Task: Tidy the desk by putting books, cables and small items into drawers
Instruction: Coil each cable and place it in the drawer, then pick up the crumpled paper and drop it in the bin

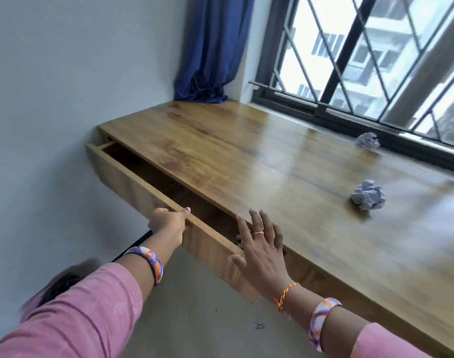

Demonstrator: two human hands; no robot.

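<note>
A long wooden drawer [132,182] under the desk's front edge stands partly pulled out. My left hand [169,223] grips the top edge of the drawer front, thumb over the rim. With straight, spread fingers, my right hand [262,244] hovers over the drawer's right end and the edge of the wooden desk [246,156]. Something small and dark shows inside the drawer just under those fingers; what it is cannot be told. Two crumpled paper balls lie on the desk, one [368,195] in the middle right and one [368,140] by the window.
A barred window [375,60] runs along the desk's far side, with a blue curtain [213,50] bunched in the corner. A white wall [52,86] closes off the left. A small metal item [259,326] lies on the pale floor below the drawer.
</note>
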